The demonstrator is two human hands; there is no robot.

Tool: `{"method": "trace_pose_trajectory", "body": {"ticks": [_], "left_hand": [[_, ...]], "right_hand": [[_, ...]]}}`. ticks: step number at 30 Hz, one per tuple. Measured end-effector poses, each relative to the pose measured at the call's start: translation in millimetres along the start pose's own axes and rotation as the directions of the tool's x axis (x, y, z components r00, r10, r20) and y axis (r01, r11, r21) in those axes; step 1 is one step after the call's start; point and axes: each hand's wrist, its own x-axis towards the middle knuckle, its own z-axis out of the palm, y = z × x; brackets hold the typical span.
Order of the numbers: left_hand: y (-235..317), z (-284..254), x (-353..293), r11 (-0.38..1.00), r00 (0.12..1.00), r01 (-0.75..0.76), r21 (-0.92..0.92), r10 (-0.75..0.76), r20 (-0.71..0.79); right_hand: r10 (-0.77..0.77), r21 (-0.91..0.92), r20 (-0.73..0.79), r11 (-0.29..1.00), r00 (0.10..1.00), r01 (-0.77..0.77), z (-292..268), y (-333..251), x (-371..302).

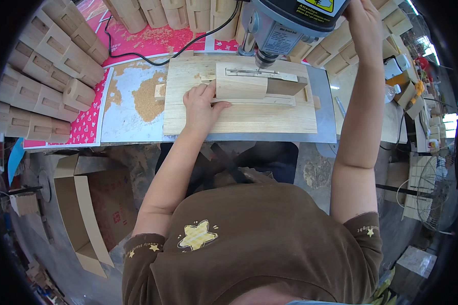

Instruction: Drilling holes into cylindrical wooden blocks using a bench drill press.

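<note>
A pale wooden cylinder (240, 88) lies on its side in a jig on a flat wooden board (239, 121), below the drill press (277, 28). My left hand (202, 104) grips its left end, thumb on the near side and fingers over the far side. A slotted strip (262, 75) runs along the top of the cylinder, and the drill chuck (264, 59) is just above it. The bit's tip cannot be made out. My right hand (365, 25) is raised at the right side of the drill head, which hides its fingers and whatever they touch.
Stacked wooden cylinders (51, 66) with cut recesses fill the left side; more stand behind the drill. Sawdust (150, 96) lies left of the board. A black cable (203, 36) crosses the pink-covered table. An open cardboard box (89, 213) stands on the floor, and a fan (435, 190) is at right.
</note>
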Motion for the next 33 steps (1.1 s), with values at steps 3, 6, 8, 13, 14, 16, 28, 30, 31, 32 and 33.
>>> {"method": "trace_pose_trajectory", "body": {"ticks": [3,6,8,13,14,16,28,30,31,32,33], "left_hand": [[-2,-6,-4,0.999,0.999,0.017,0.035,-0.018,0.027],[-7,-4,-5,1.000,0.999,0.023,0.021,-0.024,0.026],[-9,0,-4,1.000,0.999,0.022,0.008,-0.022,0.025],[-4,-2,-1,1.000,0.999,0.021,0.015,-0.021,0.041],[-3,-1,0,1.000,0.999,0.009,0.024,-0.010,0.031],[-3,-1,0,1.000,0.999,0.003,0.023,-0.004,0.033],[20,20,6,0.997,0.998,-0.064,0.036,0.063,0.028],[24,27,8,0.997,0.997,-0.071,0.019,0.071,0.016],[24,25,7,0.998,0.998,-0.052,0.023,0.051,0.027],[25,26,6,0.999,0.999,-0.034,0.024,0.033,0.040],[24,24,5,0.999,0.999,-0.025,0.034,0.023,0.037]], "right_hand": [[-0.042,-0.225,0.047,0.973,0.998,0.051,-19,-8,-36],[-0.134,-0.264,0.112,0.951,0.985,0.159,-12,-17,-101],[-0.155,-0.126,-0.025,0.981,0.988,0.150,2,-13,-129],[-0.177,-0.102,-0.074,0.980,0.981,0.169,37,41,-168],[-0.213,-0.091,-0.083,0.974,0.973,0.205,43,50,-169],[-0.238,-0.097,-0.109,0.969,0.965,0.228,46,58,-168],[-0.274,-0.370,-0.062,0.899,0.960,0.233,3,2,6],[-0.265,-0.502,0.001,0.834,0.964,0.230,13,4,26],[-0.186,-0.457,0.026,0.872,0.982,0.177,16,2,28],[-0.107,-0.414,0.055,0.903,0.993,0.120,15,2,30],[-0.107,-0.403,0.062,0.907,0.992,0.123,16,-6,22]]}}
